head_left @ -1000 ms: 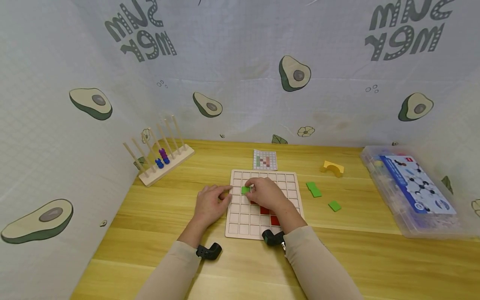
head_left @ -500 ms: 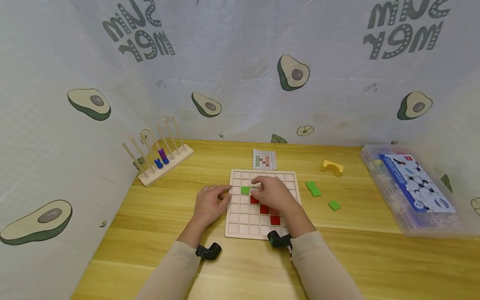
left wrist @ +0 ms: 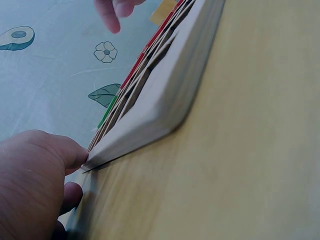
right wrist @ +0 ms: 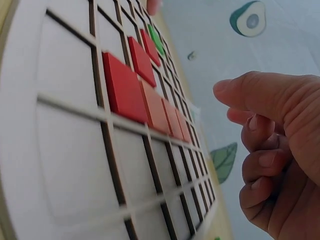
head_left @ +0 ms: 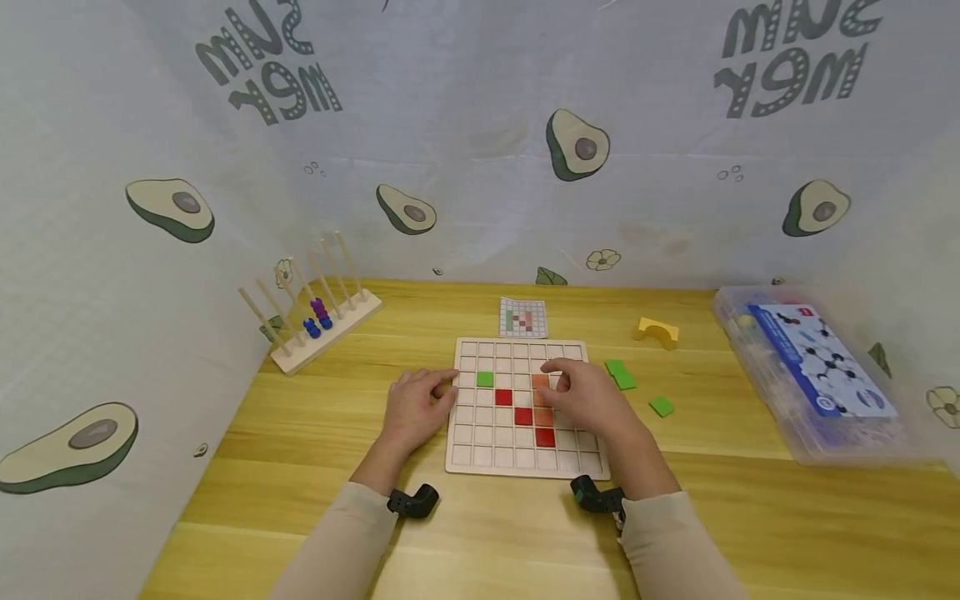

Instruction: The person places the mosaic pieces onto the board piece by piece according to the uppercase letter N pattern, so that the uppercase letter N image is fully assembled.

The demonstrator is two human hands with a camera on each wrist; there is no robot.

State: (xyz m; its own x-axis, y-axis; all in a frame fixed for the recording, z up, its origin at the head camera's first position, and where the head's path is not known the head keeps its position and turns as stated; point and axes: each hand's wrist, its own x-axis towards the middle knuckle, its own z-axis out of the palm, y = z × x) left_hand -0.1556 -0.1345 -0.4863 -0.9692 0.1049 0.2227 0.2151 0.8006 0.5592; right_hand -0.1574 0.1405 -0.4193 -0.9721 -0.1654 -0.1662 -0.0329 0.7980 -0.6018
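Note:
A wooden grid board point(head_left: 474, 435) lies flat on the table. Set in its squares are one green tile point(head_left: 485, 379), a diagonal of red tiles point(head_left: 523, 417) and a column of orange tiles point(right wrist: 155, 107). My left hand point(head_left: 416, 408) rests at the board's left edge, its fingers relaxed and touching the rim. Above the board's right half, my right hand point(head_left: 592, 398) hovers beside the orange column, thumb and index finger apart and holding nothing. In the right wrist view its other fingers are loosely curled. It partly covers squares on that side.
Loose green tiles point(head_left: 620, 374) lie right of the board, with another green tile point(head_left: 662, 406) nearer. A printed pattern card point(head_left: 522, 318) lies behind it. Farther off are a yellow arch block point(head_left: 657, 332), a plastic box point(head_left: 810, 358) and a pegged bead stand point(head_left: 326, 333).
My right hand has let go of the green tile, which stays in its square, and has moved right, uncovering the red and orange tiles. My left hand stays at the board's edge.

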